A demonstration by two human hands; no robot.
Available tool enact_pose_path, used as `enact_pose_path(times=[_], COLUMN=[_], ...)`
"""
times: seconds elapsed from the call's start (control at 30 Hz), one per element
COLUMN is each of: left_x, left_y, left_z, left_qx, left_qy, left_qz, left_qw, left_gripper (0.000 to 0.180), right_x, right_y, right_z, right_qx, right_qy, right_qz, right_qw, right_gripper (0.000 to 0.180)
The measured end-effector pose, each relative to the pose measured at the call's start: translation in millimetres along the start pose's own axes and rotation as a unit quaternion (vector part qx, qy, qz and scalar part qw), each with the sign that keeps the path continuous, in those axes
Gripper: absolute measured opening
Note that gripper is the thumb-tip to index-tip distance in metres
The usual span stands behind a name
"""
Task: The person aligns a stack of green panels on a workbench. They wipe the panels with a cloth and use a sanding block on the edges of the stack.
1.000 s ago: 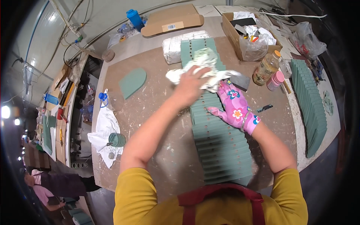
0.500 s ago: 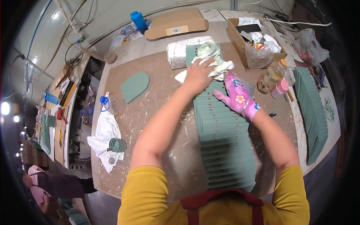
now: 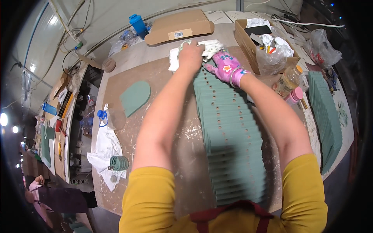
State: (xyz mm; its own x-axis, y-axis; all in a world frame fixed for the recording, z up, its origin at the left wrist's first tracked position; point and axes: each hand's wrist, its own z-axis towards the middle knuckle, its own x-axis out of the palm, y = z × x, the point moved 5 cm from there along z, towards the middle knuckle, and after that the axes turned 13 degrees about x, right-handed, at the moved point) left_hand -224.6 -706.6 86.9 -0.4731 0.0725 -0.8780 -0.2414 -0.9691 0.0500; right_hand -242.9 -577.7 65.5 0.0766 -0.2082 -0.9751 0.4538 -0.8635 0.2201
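Note:
A long row of overlapping green flat pieces (image 3: 229, 132), dotted with small holes, runs up the table in front of me. At its far end my left hand (image 3: 190, 56), bare, is closed on a crumpled white cloth (image 3: 211, 47) with green stains. My right hand (image 3: 227, 68), in a pink flowered glove, lies over the far end of the row, its thumb stretched out to the left. Its fingertips reach the cloth's right side and are partly hidden. Behind the left hand sits a white wrapped bundle (image 3: 173, 60), mostly covered. A single round-ended green piece (image 3: 135, 97) lies apart on the left.
A cardboard box (image 3: 248, 52) of papers and tools stands at the far right, near a bottle (image 3: 287, 81) and a pink-lidded jar (image 3: 294, 95). Another green stack (image 3: 326, 120) lines the right edge. A white rag (image 3: 107, 145) and clear jug (image 3: 115, 117) lie left. Someone stands at lower left.
Both hands have moved away from me to the far end of the row. My left hand has carried the cloth up and left, and more of the green pieces show.

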Motion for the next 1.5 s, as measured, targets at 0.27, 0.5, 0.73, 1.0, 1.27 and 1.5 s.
enact_pose_path(times=[0.27,0.5,0.73,1.0,1.27,1.5], left_x=[-5.6,-42.2,12.3,-10.2,25.6,36.6], left_y=[23.3,114.8,49.1,93.1,59.4,46.6], left_z=[15.4,-35.1,18.1,8.0,38.2,35.7], left_qx=[0.005,-0.118,-0.108,-0.078,-0.055,-0.028], left_qy=[0.063,0.047,0.101,0.163,0.216,0.19], left_qz=[0.072,-0.012,0.012,0.07,-0.007,-0.005], left_qw=[0.995,0.992,0.989,0.981,0.975,0.981], left_gripper=[0.022,0.033,0.062,0.05,0.069,0.066], right_x=[5.3,0.3,3.9,4.6,0.8,8.0], right_y=[-5.5,0.0,0.8,-0.6,-0.5,-6.2], right_z=[8.3,-1.2,1.0,-1.2,-0.5,3.0], right_qx=[0.005,0.033,0.023,0.026,0.011,0.03], right_qy=[-0.037,-0.021,-0.039,-0.041,-0.066,-0.052], right_qz=[-0.017,-0.015,-0.014,-0.015,-0.006,-0.023], right_qw=[0.999,0.999,0.999,0.999,0.998,0.998], right_gripper=[0.07,0.069,0.067,0.067,0.067,0.068])
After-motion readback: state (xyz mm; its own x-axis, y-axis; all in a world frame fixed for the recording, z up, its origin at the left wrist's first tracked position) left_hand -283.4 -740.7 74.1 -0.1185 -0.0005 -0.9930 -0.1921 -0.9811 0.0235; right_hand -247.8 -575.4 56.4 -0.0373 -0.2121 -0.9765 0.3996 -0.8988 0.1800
